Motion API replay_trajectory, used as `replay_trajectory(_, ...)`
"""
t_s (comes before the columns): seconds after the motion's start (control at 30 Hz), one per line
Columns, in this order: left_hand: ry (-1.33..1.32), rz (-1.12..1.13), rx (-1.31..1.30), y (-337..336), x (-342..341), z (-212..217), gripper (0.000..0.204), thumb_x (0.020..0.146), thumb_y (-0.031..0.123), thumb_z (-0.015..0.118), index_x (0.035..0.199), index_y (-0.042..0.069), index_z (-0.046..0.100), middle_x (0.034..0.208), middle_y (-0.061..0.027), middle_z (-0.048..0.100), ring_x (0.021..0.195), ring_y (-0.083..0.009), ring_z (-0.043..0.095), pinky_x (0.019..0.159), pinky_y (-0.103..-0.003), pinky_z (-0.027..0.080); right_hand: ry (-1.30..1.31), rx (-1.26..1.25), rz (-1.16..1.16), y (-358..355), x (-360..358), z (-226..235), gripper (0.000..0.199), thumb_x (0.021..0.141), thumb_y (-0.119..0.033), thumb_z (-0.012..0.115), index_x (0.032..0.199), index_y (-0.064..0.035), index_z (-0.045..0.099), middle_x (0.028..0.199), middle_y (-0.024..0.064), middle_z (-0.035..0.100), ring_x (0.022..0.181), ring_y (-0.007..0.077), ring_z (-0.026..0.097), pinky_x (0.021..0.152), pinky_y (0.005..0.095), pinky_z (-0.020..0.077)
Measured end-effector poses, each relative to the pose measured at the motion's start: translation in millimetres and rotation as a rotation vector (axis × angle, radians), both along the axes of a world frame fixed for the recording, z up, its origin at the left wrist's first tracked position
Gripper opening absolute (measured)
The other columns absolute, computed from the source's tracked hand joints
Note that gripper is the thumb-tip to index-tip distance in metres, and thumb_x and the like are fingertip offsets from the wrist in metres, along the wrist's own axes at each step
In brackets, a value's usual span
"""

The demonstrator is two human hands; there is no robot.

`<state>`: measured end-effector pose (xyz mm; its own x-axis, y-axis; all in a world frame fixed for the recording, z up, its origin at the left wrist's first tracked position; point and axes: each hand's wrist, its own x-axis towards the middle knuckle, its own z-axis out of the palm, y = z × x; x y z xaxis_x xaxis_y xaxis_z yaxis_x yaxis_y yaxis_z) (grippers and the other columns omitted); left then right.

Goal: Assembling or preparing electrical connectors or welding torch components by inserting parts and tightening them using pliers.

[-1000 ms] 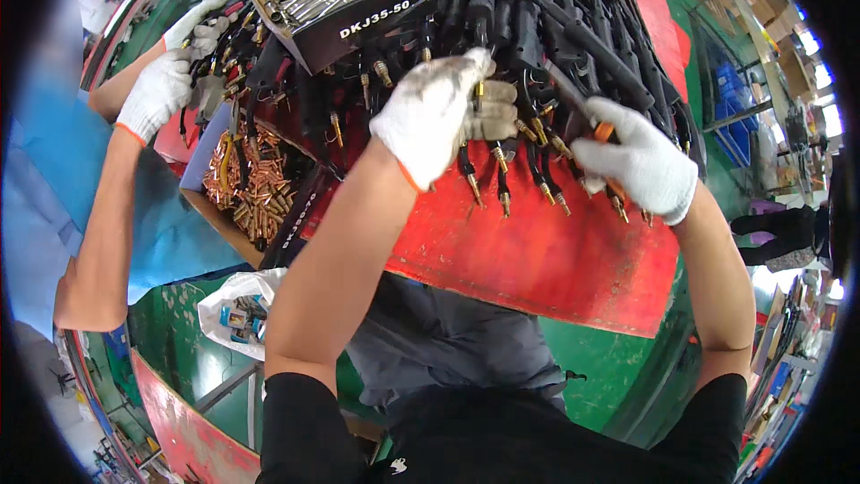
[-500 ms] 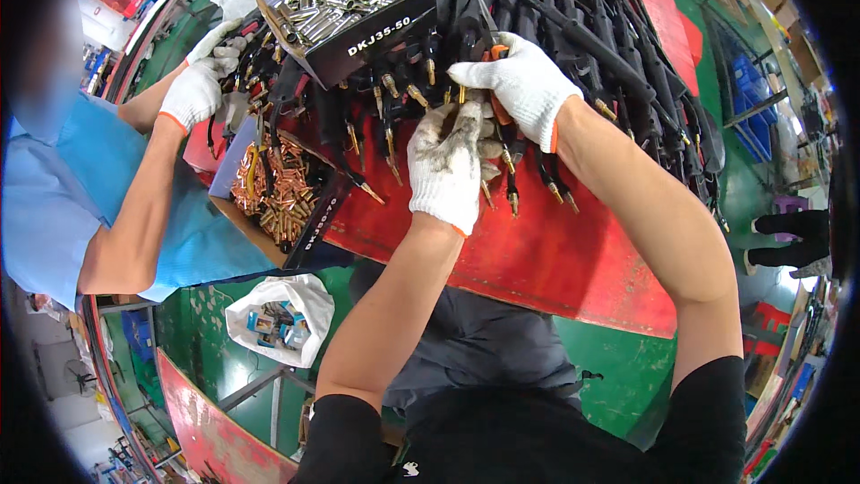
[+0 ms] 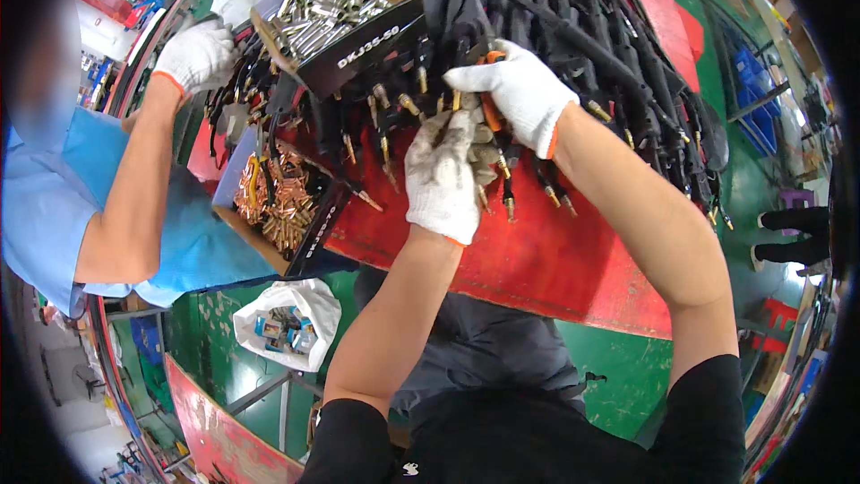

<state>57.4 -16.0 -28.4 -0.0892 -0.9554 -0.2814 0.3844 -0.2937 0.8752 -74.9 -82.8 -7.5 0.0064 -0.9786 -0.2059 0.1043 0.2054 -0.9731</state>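
My right hand (image 3: 524, 94), in a white knit glove, is closed around orange-handled pliers (image 3: 492, 113); their metal nose points away and is blurred. Just left of it, my left hand (image 3: 442, 175), in a soiled white glove, has its fingers curled at a torch cable end. A slim brass tip (image 3: 456, 99) stands up between the two hands, near my right thumb. The rest of that cable end is hidden by the gloves. Other black cables with brass ends (image 3: 509, 202) lie around my hands on the red table (image 3: 546, 273).
A box of silvery sleeves (image 3: 381, 47) rests on the cables beyond my left hand. Nearer left sits a box of copper-coloured small parts (image 3: 313, 231). A co-worker's gloved hand (image 3: 195, 58) reaches in from the left. A white sack (image 3: 318, 309) stands below the table edge.
The pliers' nose has swung slightly with my right hand, and both hands stay close together. The co-worker's hands have moved up and closer together at the left.
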Motion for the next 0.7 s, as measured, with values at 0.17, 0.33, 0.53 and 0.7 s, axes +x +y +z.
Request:
replay_trajectory(0.17,-0.084,0.054,0.043,-1.7,5.2,-12.0,0.040,0.104,0.035,0.056,0.129,0.005,0.062,0.098,-0.0066,0.073,0.063,-0.0093,0.063,0.049,-0.023,0.048,0.197,-0.094,-0.054,8.2,6.4,2.9,0.032,0.078,-0.016,0.084,0.097,0.0022,0.065,0.079,0.0057,0.064,0.073,0.0145,0.059,0.067,0.0338,0.0498)
replay_trajectory(0.33,-0.016,0.075,0.044,-1.5,3.0,-16.5,0.035,0.098,0.042,0.066,0.117,0.012,0.066,0.091,-0.0015,0.071,0.060,-0.0080,0.057,0.050,-0.021,0.042,0.034,-0.037,-0.053,16.9,9.0,9.5,0.045,0.077,-0.017,0.083,0.110,0.0045,0.061,0.095,0.0121,0.067,0.088,0.0201,0.062,0.081,0.0364,0.0516)
replay_trajectory(0.53,-0.068,0.104,-0.012,-11.6,13.6,-33.8,0.032,0.100,0.041,0.064,0.114,0.013,0.066,0.085,0.0033,0.065,0.062,-0.0065,0.055,0.049,-0.022,0.040,0.080,0.005,0.000,15.4,12.3,13.0,0.060,0.076,-0.019,0.082,0.126,0.0043,0.057,0.111,0.0169,0.067,0.100,0.0242,0.063,0.089,0.0378,0.0506)
replay_trajectory(0.7,0.122,-0.025,0.076,-15.9,6.5,-22.9,0.032,0.104,0.041,0.057,0.116,0.012,0.065,0.082,0.0041,0.064,0.060,-0.0054,0.053,0.043,-0.019,0.037,0.096,-0.034,-0.054,12.8,7.4,10.0,0.046,0.078,-0.015,0.079,0.114,0.0017,0.056,0.098,0.0164,0.064,0.090,0.0250,0.062,0.080,0.0408,0.0500)
